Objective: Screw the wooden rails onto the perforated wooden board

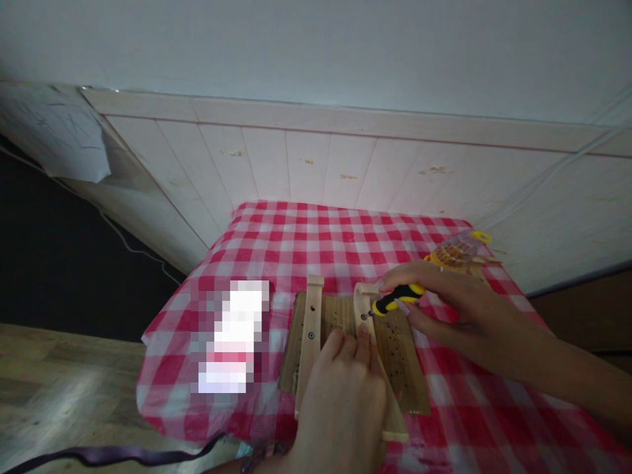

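My right hand (pixel 444 299) grips a short screwdriver (pixel 401 297) with a yellow and black handle. Its tip points at a screw (pixel 364 316) in the right-hand wooden strip (pixel 395 418). My left hand (pixel 345 395), fingers bent and close together, holds that strip down near the screw; its thumb is hidden. Under the strips lies a darker wooden board (pixel 402 368) dotted with small holes. A second wooden strip (pixel 312 316) runs along the board's left side, with one dark hole and a screw (pixel 311 336) in it.
A red and white checked tablecloth (pixel 296 230) covers the table against a white panelled wall (pixel 306 158). Left of the board is a blurred-out bright rectangle (pixel 241 322). Beyond my right hand stands a clear container with yellow parts (pixel 457 250). A dark strap (pixel 123 454) hangs at lower left.
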### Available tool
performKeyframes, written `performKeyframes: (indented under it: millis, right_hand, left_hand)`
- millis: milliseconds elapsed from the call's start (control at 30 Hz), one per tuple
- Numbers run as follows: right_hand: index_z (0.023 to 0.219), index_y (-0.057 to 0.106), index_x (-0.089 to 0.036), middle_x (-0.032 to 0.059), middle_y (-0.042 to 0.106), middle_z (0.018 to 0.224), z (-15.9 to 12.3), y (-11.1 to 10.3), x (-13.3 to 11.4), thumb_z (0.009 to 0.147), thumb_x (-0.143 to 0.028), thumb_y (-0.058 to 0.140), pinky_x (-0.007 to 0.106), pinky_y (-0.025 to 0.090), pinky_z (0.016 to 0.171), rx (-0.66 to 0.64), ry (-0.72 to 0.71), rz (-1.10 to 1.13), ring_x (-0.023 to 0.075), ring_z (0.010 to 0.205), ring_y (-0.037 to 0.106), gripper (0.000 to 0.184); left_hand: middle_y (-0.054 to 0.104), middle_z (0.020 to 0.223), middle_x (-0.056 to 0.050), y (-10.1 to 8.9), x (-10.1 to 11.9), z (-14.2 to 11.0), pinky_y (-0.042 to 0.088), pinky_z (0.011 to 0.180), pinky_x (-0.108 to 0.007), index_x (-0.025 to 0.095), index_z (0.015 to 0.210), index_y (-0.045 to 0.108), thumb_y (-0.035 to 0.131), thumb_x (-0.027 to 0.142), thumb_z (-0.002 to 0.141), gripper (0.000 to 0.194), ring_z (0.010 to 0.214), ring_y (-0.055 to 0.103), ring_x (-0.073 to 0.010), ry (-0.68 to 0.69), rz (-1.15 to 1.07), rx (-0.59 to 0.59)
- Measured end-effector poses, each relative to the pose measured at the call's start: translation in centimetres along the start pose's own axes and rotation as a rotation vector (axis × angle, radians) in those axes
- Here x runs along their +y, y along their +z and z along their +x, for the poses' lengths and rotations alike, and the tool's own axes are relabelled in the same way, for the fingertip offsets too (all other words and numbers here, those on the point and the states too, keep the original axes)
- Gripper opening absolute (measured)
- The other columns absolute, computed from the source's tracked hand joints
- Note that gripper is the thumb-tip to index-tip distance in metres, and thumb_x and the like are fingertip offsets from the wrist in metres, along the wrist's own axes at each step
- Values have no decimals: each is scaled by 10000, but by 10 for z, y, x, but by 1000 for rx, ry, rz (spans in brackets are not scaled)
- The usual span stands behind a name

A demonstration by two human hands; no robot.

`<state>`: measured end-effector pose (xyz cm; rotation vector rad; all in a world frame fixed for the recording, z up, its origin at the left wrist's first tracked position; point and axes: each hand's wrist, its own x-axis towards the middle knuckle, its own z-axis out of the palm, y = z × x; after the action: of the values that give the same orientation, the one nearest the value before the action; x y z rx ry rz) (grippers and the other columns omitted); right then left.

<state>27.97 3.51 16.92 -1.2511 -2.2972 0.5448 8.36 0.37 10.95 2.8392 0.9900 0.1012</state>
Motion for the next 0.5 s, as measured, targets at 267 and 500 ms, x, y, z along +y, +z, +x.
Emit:
performKeyframes:
  millis: [267, 500]
  right_hand:
    - [1244, 625, -276, 66, 719, 1185, -4, 1, -1, 977, -259, 517, 400, 547, 917, -49, -26, -94, 235, 1084, 681, 288]
    - [1106, 722, -261, 74, 699, 974, 7, 1, -11, 993, -291, 467, 365, 568, 752, -17, -12, -169, 223, 870, 689, 281]
  left_hand:
    - [662, 1327, -217, -10, 0, 5, 550, 944, -380, -12, 1254, 673, 546, 217, 950, 402, 1083, 716, -276, 17, 7, -99]
    - [675, 1310, -225, -6, 0, 2, 546, 947, -387, -21, 1251, 669, 577, 182, 926, 394, 1044, 723, -276, -3, -18, -47]
